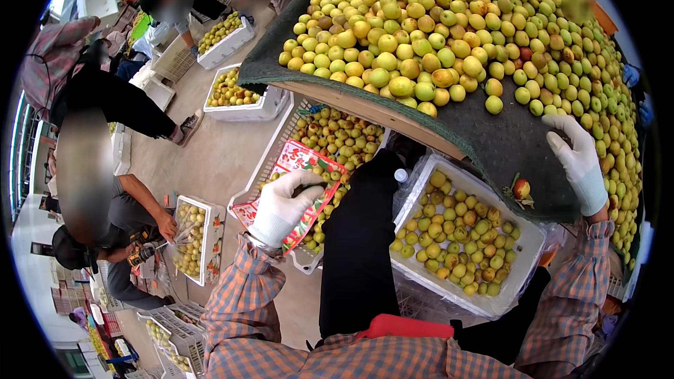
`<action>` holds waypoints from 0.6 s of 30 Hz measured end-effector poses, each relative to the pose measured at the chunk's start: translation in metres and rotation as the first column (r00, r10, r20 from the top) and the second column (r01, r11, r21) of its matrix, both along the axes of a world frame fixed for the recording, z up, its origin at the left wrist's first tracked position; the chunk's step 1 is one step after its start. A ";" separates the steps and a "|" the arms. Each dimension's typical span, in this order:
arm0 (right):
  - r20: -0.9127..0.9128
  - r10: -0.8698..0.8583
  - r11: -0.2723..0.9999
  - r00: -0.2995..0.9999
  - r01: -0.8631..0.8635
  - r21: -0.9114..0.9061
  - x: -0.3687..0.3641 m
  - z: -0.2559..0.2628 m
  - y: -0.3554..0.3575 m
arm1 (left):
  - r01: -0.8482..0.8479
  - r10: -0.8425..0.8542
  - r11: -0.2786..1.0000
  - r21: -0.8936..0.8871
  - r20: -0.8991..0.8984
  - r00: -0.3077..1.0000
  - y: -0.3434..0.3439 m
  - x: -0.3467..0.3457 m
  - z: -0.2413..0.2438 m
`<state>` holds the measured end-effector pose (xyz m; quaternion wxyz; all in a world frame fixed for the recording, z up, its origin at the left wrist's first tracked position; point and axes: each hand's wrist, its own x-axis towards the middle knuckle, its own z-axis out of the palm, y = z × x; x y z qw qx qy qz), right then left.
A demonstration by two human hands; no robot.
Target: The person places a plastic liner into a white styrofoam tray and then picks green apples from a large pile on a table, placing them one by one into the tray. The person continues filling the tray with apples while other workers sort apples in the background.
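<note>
My left hand (287, 205), in a white glove, hovers over a red-and-white printed sheet (300, 160) lying on a plastic crate of small yellow-green fruit (339, 131). Its thumb and fingers curl around something dark, too small to name. On the right, my right hand (576, 155), also gloved in white, is held with fingers apart above the dark cloth of the sorting table (505, 147), beside the fruit heap (447, 37). A reddish fruit with dry leaves (521, 188) lies on the cloth below it. A white foam box (532, 252) in front of me holds more fruit.
The table's wooden edge (368, 110) runs between the heap and the boxes. Other fruit-filled foam boxes (274, 102) stand on the floor at left. A co-worker (131, 210) there holds a power drill (139, 255) by a fruit box. More people's gloved hands touch the heap's far edges.
</note>
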<state>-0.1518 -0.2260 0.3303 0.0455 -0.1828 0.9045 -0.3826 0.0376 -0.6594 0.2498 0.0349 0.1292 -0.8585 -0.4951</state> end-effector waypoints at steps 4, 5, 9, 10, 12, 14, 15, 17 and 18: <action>-0.031 -0.095 0.995 0.995 0.095 -0.001 -0.029 -0.030 0.071 | 0.003 -0.033 0.999 0.047 0.639 0.769 -0.018 0.100 -0.090; 0.005 -0.123 0.992 0.992 0.123 0.019 -0.031 -0.031 0.076 | -0.008 -0.086 0.992 0.129 0.706 0.703 -0.011 0.108 -0.099; 0.069 -0.193 0.981 0.979 0.191 0.039 -0.041 -0.029 0.097 | 0.707 -0.415 0.700 0.102 0.863 0.286 -0.033 0.130 -0.150; -0.100 -0.176 0.976 0.979 0.187 0.113 -0.045 -0.025 0.109 | 0.608 -0.361 0.761 0.229 0.927 0.103 -0.029 0.100 -0.139; -0.207 -0.208 0.963 0.956 0.237 0.126 -0.073 -0.029 0.113 | 0.351 -0.266 0.934 0.063 0.779 0.567 -0.035 0.076 -0.106; -0.228 -0.222 0.958 0.948 0.255 0.128 -0.099 -0.028 0.085 | 0.073 0.012 0.973 -0.218 0.365 0.931 -0.037 0.047 -0.091; -0.279 -0.259 0.927 0.925 0.320 0.198 -0.114 -0.032 0.084 | -0.036 0.047 0.983 -0.178 0.057 0.997 -0.015 0.009 -0.064; -0.265 -0.320 0.860 0.910 0.396 0.323 -0.131 -0.032 0.066 | -0.145 0.143 0.989 -0.035 -0.058 0.988 0.014 -0.050 -0.017; -0.201 -0.347 0.829 0.916 0.400 0.392 -0.139 -0.031 0.052 | -0.087 0.081 0.995 -0.042 -0.126 0.989 0.028 -0.072 0.002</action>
